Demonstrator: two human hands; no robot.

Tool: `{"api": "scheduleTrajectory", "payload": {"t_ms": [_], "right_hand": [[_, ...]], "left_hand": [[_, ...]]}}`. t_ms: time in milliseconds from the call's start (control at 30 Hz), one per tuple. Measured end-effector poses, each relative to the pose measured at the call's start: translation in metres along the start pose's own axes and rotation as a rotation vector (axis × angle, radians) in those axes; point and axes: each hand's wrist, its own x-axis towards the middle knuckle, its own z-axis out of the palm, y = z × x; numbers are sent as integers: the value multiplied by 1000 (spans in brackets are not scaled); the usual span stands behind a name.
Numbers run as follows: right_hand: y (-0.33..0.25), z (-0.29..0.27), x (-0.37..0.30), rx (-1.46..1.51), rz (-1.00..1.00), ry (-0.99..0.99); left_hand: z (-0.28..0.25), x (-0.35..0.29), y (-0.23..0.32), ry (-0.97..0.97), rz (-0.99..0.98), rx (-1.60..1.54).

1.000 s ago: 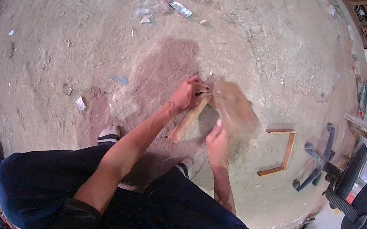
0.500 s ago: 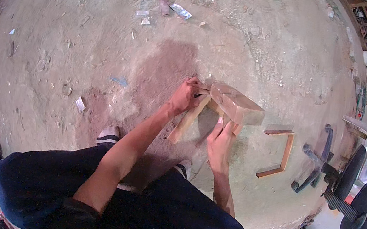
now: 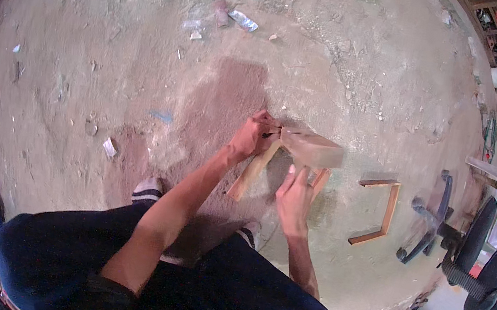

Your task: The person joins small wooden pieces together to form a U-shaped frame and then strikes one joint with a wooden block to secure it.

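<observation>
My right hand is closed under a thick, pale wooden mallet, whose blocky head is blurred; its handle is mostly hidden by the hand. Beneath the head is a U-shaped wooden frame, with one leg slanting toward my feet and another showing beside my right hand. At the frame's far left corner, my left hand is closed with its fingers pinched together. Whatever lies between those fingertips is too small to make out.
A second U-shaped wooden frame lies on the dusty floor to the right. Beyond it are a tipped-over black office chair and a green hose. Scraps of litter lie farther off. My feet are close by.
The mallet head has shifted down and slightly left, against the frame's corner. My right hand has moved a little with it. My left hand stays at the corner.
</observation>
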Motion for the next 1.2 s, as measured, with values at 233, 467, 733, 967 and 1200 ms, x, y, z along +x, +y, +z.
{"api": "scheduleTrajectory", "payload": {"t_ms": [233, 467, 733, 967, 1200], "right_hand": [[7, 5, 5, 466, 170, -5], [5, -6, 16, 509, 282, -147], [16, 14, 11, 215, 22, 114], [5, -9, 14, 438, 406, -361], [8, 0, 9, 419, 175, -178]], "left_hand": [[5, 8, -1, -34, -13, 2], [2, 7, -4, -22, 42, 0], [-1, 8, 1, -26, 28, 16], [-2, 0, -2, -71, -16, 0], [2, 5, -11, -32, 46, 12]]}}
